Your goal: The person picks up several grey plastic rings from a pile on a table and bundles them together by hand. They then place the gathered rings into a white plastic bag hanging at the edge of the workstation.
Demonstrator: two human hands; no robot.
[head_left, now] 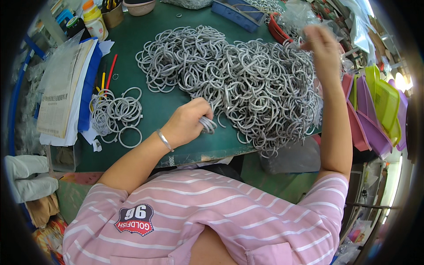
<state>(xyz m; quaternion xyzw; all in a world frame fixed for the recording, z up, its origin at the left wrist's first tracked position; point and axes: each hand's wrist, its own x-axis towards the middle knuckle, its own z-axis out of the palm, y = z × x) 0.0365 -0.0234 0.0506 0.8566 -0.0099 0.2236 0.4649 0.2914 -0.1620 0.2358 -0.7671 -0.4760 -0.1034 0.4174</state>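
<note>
A large heap of grey rings (265,84) spreads over the green table (163,132). At the heap's near left edge, my left hand (187,121) is closed around a small bunch of grey rings (207,125), which stick out below its fingers. My right hand (321,43) is raised at the heap's far right, close to a red tray (277,30). Motion smears its fingers, so I cannot make out whether it holds anything. Left of my left hand lies a smaller, separate group of thinner grey rings (115,110).
Papers and a blue folder (88,84) lie at the left, beside a red pen (111,70). Behind them stands a yellow bottle (94,21). A blue bin (237,14) sits at the far edge. Purple, pink and green plastic baskets (383,104) are stacked at the right.
</note>
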